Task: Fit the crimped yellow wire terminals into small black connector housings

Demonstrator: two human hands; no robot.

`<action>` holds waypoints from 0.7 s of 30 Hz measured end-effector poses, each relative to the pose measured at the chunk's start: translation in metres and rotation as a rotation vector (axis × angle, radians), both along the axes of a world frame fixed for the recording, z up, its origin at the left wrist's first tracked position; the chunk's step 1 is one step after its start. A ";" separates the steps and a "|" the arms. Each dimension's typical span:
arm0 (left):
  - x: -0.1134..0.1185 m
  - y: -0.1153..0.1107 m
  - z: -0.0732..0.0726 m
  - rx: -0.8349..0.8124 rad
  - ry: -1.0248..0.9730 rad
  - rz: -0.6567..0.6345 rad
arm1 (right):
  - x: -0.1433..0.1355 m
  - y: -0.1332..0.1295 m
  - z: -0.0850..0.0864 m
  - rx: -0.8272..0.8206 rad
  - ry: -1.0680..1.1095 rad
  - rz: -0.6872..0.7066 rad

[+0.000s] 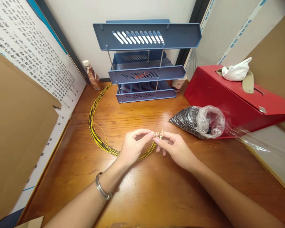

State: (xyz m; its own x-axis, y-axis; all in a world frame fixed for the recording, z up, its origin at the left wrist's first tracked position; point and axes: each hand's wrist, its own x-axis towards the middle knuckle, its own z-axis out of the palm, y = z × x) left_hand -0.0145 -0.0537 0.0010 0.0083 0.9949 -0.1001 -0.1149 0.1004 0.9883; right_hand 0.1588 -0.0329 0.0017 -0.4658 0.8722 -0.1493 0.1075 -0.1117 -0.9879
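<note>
The left hand (132, 145) and the right hand (175, 147) meet over the middle of the worktop (147, 115), the fingers of each closed in a pinch on a small cluster of wire ends (158, 135) with shiny tips. From there the yellow-and-black wire coil (91, 122) loops round to the left on the wood, its far end reaching the blue letter tray (182, 35). At the left stands a printed panel (35, 41), crowded with rows of slanted black Chinese characters; 第 can be picked out repeatedly down its lower edge, but much of the rest is too small to read surely. The brown drink bottle (94, 77) with a white cap has a label whose wording is illegible, and the paper cup (178, 84) behind the tray carries a tiny dark mark, likewise unreadable. A clear plastic bag (190, 122) of black pieces lies against the red box (213, 90).
</note>
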 end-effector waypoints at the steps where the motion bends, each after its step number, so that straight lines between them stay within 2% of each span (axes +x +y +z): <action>1: 0.000 0.000 -0.001 -0.019 -0.031 -0.002 | 0.000 0.000 0.000 0.001 0.001 -0.004; 5: 0.001 0.001 -0.003 -0.072 -0.086 0.007 | 0.001 0.001 -0.001 0.004 -0.004 -0.018; 14: 0.001 0.001 -0.004 -0.024 0.072 0.013 | -0.001 0.001 -0.002 0.005 -0.001 -0.043; 17: -0.005 0.005 -0.002 0.011 0.117 0.068 | -0.001 0.002 -0.005 0.000 -0.004 -0.079; 21: -0.010 0.009 0.002 0.013 0.044 0.188 | -0.001 0.004 -0.009 -0.022 -0.006 -0.148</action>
State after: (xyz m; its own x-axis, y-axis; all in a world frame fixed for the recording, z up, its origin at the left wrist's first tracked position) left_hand -0.0245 -0.0449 0.0032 -0.1825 0.9797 -0.0835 -0.0867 0.0685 0.9939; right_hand 0.1582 -0.0292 -0.0077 -0.3314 0.9277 -0.1717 0.0938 -0.1487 -0.9844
